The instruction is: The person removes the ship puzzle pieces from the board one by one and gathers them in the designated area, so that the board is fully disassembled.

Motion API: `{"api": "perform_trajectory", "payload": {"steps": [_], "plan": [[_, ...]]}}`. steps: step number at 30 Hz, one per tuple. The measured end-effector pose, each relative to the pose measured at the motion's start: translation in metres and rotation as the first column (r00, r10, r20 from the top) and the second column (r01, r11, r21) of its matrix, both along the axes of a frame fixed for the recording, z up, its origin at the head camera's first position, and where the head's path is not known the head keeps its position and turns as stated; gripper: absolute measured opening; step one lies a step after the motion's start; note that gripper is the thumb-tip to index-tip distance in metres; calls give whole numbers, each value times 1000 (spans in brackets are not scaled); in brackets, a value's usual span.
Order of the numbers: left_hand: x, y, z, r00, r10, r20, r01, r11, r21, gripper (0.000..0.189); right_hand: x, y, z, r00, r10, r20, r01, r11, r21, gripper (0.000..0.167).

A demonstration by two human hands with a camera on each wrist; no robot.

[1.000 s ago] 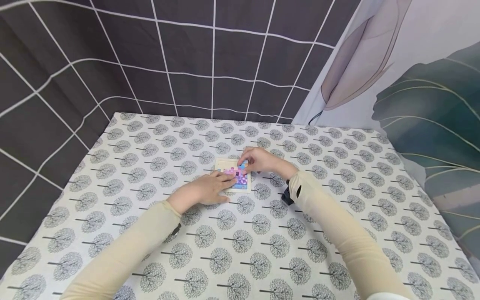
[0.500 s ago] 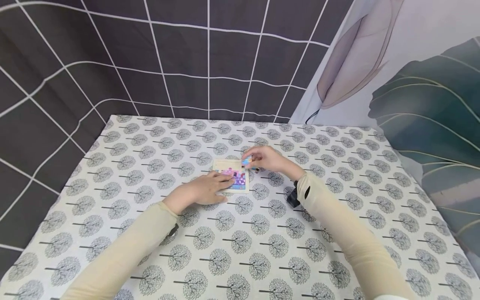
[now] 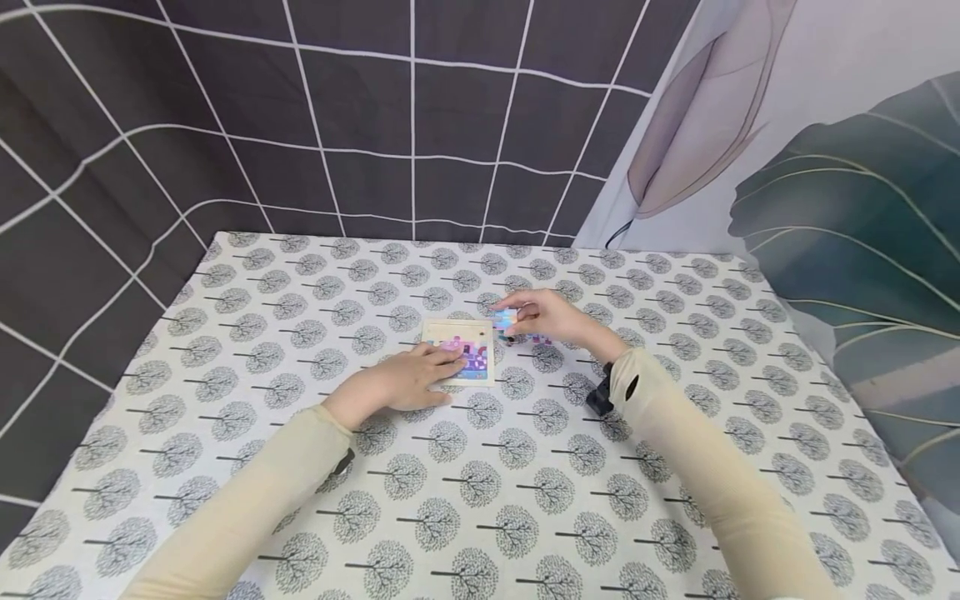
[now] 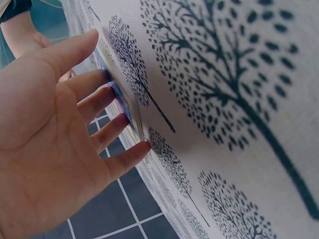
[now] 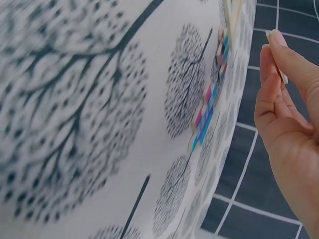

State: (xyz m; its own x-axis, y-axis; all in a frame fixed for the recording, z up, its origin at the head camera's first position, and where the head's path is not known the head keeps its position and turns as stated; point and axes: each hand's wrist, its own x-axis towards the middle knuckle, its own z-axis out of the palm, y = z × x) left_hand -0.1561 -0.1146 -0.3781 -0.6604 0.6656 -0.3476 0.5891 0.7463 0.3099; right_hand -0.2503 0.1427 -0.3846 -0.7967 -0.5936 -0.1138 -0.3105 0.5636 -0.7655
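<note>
A small wooden puzzle tray (image 3: 454,327) lies flat at the middle of the table, its lower part filled with purple, pink and blue pieces. My left hand (image 3: 408,379) rests on its left side with fingers spread and fairly straight; in the left wrist view the fingertips (image 4: 118,122) touch the tray. Just off the tray's right edge, my right hand (image 3: 553,319) pinches a light blue puzzle piece (image 3: 503,320) between thumb and fingers. In the right wrist view that piece (image 5: 283,75) is seen edge-on, raised above the cloth.
Loose coloured puzzle pieces (image 5: 203,119) lie on the cloth right of the tray, partly under my right hand. A white tablecloth (image 3: 480,517) with grey tree prints covers the table. Behind it hangs a dark curtain (image 3: 337,100) with white grid lines.
My right hand has drawn back to the right from the tray, with the light blue piece lifted off with it. The left hand stays on the tray.
</note>
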Motion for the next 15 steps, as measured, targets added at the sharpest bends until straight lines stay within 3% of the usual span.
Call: {"api": "perform_trajectory", "payload": {"steps": [15], "plan": [[-2, 1, -4, 1000, 6, -17, -5, 1000, 19, 59, 6, 45, -4, 998, -59, 4, 59, 996, 74, 46]]}}
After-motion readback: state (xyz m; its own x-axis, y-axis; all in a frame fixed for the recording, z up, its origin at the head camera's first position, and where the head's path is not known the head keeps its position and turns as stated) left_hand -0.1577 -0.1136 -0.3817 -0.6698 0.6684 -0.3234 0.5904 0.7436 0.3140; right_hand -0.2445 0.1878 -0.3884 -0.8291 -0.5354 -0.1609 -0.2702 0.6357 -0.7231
